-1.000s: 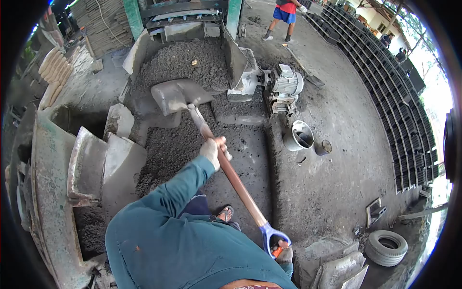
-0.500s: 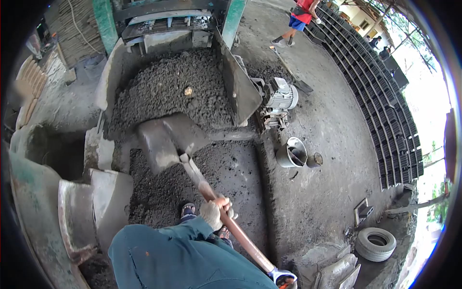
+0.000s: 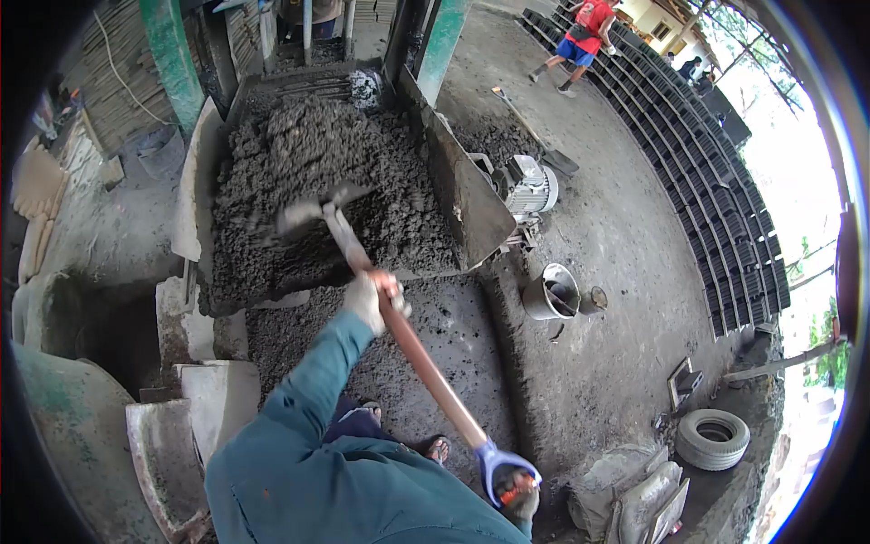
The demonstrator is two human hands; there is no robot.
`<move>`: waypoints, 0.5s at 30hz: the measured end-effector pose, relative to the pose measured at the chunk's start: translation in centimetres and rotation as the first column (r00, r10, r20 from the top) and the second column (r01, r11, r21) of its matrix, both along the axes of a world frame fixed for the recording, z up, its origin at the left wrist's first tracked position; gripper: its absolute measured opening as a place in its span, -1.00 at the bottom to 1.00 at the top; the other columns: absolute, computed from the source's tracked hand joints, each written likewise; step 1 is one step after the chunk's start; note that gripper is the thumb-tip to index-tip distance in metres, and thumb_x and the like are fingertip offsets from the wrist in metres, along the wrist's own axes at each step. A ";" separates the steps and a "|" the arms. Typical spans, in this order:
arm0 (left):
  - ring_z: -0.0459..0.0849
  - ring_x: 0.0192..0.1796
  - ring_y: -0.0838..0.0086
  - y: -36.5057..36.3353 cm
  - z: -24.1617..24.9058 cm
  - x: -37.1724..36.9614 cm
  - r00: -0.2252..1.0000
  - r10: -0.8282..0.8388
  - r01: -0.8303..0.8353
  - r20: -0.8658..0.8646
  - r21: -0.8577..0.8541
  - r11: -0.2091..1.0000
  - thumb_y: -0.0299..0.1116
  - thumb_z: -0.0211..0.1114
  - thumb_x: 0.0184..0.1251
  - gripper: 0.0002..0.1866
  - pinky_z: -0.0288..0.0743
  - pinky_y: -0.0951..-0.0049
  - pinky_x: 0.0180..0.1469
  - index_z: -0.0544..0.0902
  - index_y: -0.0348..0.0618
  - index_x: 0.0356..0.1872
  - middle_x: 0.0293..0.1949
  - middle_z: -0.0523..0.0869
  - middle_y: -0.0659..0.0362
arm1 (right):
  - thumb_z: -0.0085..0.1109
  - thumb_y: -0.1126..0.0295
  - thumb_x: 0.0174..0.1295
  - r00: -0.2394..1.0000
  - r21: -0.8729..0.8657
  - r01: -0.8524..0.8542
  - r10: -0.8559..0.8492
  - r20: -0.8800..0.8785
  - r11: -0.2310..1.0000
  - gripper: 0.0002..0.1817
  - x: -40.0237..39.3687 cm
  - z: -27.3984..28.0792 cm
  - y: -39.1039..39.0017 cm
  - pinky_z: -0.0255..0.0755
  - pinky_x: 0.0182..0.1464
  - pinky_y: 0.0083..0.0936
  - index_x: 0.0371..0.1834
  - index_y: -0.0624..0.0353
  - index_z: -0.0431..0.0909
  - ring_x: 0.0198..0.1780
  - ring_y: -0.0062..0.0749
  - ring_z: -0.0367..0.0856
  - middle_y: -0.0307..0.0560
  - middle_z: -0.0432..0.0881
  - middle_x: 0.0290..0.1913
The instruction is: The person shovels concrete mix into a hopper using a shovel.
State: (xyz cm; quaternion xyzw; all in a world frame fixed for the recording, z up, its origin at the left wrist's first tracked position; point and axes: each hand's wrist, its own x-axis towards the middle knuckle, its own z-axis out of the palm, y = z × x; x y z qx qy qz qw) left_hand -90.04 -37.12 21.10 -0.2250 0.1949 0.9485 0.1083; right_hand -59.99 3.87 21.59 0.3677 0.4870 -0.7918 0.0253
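Note:
A shovel (image 3: 421, 358) slants across the middle, its metal blade over a heap of dark, damp mix (image 3: 317, 150) in an open-fronted metal trough (image 3: 458, 195). The blade is smeared by motion. My left hand (image 3: 366, 301), in a pale glove with bare fingertips, is wrapped round the upper shaft near the blade. At the other end, my right hand (image 3: 518, 494) grips the blue D-shaped handle, its fingers inside the loop. My left arm, in a teal sleeve, reaches forward.
An electric motor (image 3: 528, 186) stands right of the trough, with a bucket (image 3: 551, 292) and a small can (image 3: 594, 300) below. A tire (image 3: 712, 440) lies lower right. Stacked dark blocks (image 3: 689, 181) line the right. A person in red (image 3: 589, 27) walks at the top.
The shovel and my left hand have moved forward and left, with loose mix now farther up the trough. The handle end has risen, showing my right hand. The person in red has shifted.

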 end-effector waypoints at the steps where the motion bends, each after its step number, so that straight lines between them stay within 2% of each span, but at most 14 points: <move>1: 0.39 -0.63 0.31 -1.3 0.5 -1.7 0.999 0.044 -0.045 -0.007 -0.092 0.995 -0.37 0.23 0.08 -0.76 0.39 0.13 -0.41 0.38 -0.07 -0.68 -0.66 0.40 0.15 | 0.26 0.39 0.17 1.000 0.047 0.017 -0.018 0.009 0.999 -0.86 -1.8 0.8 -2.4 0.48 -0.43 -0.41 -0.30 0.09 0.47 -0.47 -0.43 0.50 -0.20 0.50 -0.47; 3: 0.41 -0.63 0.28 -4.8 0.6 -5.7 0.993 0.105 -0.114 -0.060 -0.177 0.978 -0.38 0.28 0.08 -0.79 0.37 0.12 -0.47 0.41 -0.10 -0.60 -0.65 0.41 0.14 | 0.22 0.37 0.30 0.978 -0.205 -0.003 -0.040 -0.206 0.979 -0.87 -4.8 1.4 -6.5 0.47 -0.38 -0.45 -0.18 0.07 0.47 -0.41 -0.45 0.50 -0.21 0.49 -0.42; 4: 0.42 -0.63 0.30 -6.8 0.2 -7.9 0.989 0.105 -0.122 -0.107 -0.167 0.978 -0.40 0.29 0.12 -0.83 0.37 0.16 -0.49 0.43 -0.10 -0.51 -0.64 0.42 0.15 | 0.16 0.31 0.38 0.986 -0.092 -0.052 0.036 -0.165 0.994 -0.87 -6.8 4.9 -10.0 0.49 -0.30 -0.47 -0.17 0.09 0.47 -0.33 -0.48 0.54 -0.22 0.52 -0.38; 5: 0.41 -0.64 0.34 -7.9 2.1 -9.0 0.981 0.178 -0.191 -0.078 -0.219 0.957 -0.40 0.31 0.17 -0.82 0.38 0.21 -0.49 0.43 -0.08 -0.45 -0.64 0.42 0.16 | 0.10 0.26 0.44 0.979 0.064 -0.143 0.150 -0.135 0.988 -0.83 -7.4 6.8 -11.6 0.52 -0.25 -0.46 -0.14 0.12 0.49 -0.28 -0.46 0.58 -0.19 0.56 -0.33; 6: 0.42 -0.63 0.37 -9.5 1.9 -10.9 0.970 0.227 -0.242 -0.086 -0.316 0.917 -0.39 0.33 0.18 -0.81 0.39 0.23 -0.49 0.43 -0.07 -0.43 -0.64 0.42 0.18 | 0.09 0.22 0.46 0.899 0.126 -0.305 0.329 -0.290 0.944 -0.79 -7.4 4.7 -11.2 0.53 -0.19 -0.46 -0.12 0.14 0.50 -0.26 -0.45 0.61 -0.18 0.58 -0.31; 7: 0.42 -0.62 0.39 -10.4 1.3 -12.2 0.961 0.256 -0.277 -0.106 -0.408 0.870 -0.38 0.34 0.19 -0.80 0.40 0.26 -0.48 0.43 -0.05 -0.41 -0.64 0.41 0.20 | 0.11 0.23 0.44 0.838 0.343 -0.351 0.456 -0.299 0.871 -0.78 -7.3 4.3 -10.3 0.54 -0.18 -0.45 -0.13 0.17 0.53 -0.25 -0.40 0.62 -0.15 0.61 -0.29; 8: 0.42 -0.61 0.39 -10.5 1.2 -11.4 0.965 0.234 -0.262 -0.120 -0.388 0.884 -0.36 0.36 0.19 -0.78 0.39 0.26 -0.47 0.43 -0.04 -0.42 -0.64 0.41 0.21 | 0.13 0.24 0.42 0.780 0.546 -0.348 0.558 -0.282 0.762 -0.77 -7.3 3.8 -9.5 0.54 -0.16 -0.43 -0.13 0.20 0.56 -0.24 -0.35 0.63 -0.11 0.63 -0.27; 9: 0.42 -0.61 0.39 -9.5 2.0 -11.0 0.964 0.216 -0.259 -0.155 -0.364 0.895 -0.33 0.38 0.18 -0.77 0.39 0.26 -0.45 0.43 -0.03 -0.43 -0.65 0.42 0.22 | 0.17 0.26 0.39 0.724 0.733 -0.352 0.665 -0.181 0.583 -0.77 -8.0 5.8 -8.4 0.55 -0.18 -0.38 -0.12 0.23 0.59 -0.27 -0.25 0.64 -0.06 0.65 -0.28; 10: 0.42 -0.60 0.39 -6.9 2.9 -9.7 0.964 0.190 -0.244 -0.185 -0.338 0.909 -0.32 0.37 0.18 -0.76 0.39 0.25 -0.44 0.42 -0.02 -0.46 -0.65 0.42 0.24 | 0.22 0.32 0.31 0.841 0.421 -0.364 0.487 -0.235 0.831 -0.81 -7.5 5.9 -6.3 0.54 -0.24 -0.37 -0.16 0.22 0.59 -0.32 -0.28 0.64 -0.08 0.64 -0.33; 11: 0.41 -0.59 0.38 -4.9 2.9 -7.0 0.963 0.176 -0.235 -0.203 -0.315 0.920 -0.30 0.37 0.18 -0.75 0.39 0.23 -0.42 0.41 -0.01 -0.49 -0.65 0.42 0.25 | 0.27 0.38 0.23 0.950 0.065 -0.212 0.221 -0.220 0.975 -0.83 -6.9 5.9 -4.2 0.54 -0.30 -0.36 -0.20 0.22 0.58 -0.36 -0.30 0.65 -0.10 0.64 -0.38; 12: 0.41 -0.60 0.38 -2.2 3.4 -4.4 0.967 0.136 -0.190 -0.214 -0.255 0.948 -0.30 0.35 0.18 -0.75 0.38 0.22 -0.41 0.40 0.00 -0.52 -0.64 0.43 0.26 | 0.28 0.48 0.11 0.925 0.165 -0.230 0.268 -0.271 0.959 -0.81 -5.9 2.2 0.9 0.57 -0.35 -0.34 -0.20 0.21 0.57 -0.42 -0.29 0.64 -0.11 0.62 -0.41; 13: 0.40 -0.61 0.38 1.1 3.8 -1.7 0.972 0.101 -0.144 -0.214 -0.196 0.970 -0.30 0.33 0.19 -0.74 0.38 0.20 -0.40 0.39 0.01 -0.55 -0.64 0.43 0.27 | 0.26 0.53 0.05 0.976 0.020 -0.134 0.135 -0.172 0.991 -0.80 -4.6 4.1 2.6 0.59 -0.36 -0.33 -0.22 0.20 0.59 -0.42 -0.28 0.63 -0.11 0.61 -0.42; 14: 0.40 -0.61 0.37 4.2 3.9 0.8 0.982 0.084 -0.110 -0.167 -0.153 0.982 -0.32 0.30 0.19 -0.75 0.37 0.19 -0.40 0.40 0.01 -0.57 -0.65 0.43 0.27 | 0.27 0.55 0.01 0.994 0.037 -0.071 0.074 -0.079 0.997 -0.80 -3.0 1.5 6.1 0.58 -0.36 -0.32 -0.25 0.20 0.60 -0.41 -0.26 0.64 -0.10 0.62 -0.43; 15: 0.40 -0.61 0.37 7.5 4.0 3.0 0.990 0.067 -0.080 -0.122 -0.105 0.991 -0.34 0.28 0.20 -0.76 0.37 0.18 -0.40 0.40 0.01 -0.58 -0.65 0.43 0.27 | 0.23 0.50 0.05 0.995 0.122 -0.041 0.052 -0.090 0.992 -0.85 -1.2 0.0 8.5 0.57 -0.35 -0.29 -0.28 0.19 0.62 -0.38 -0.23 0.65 -0.08 0.64 -0.41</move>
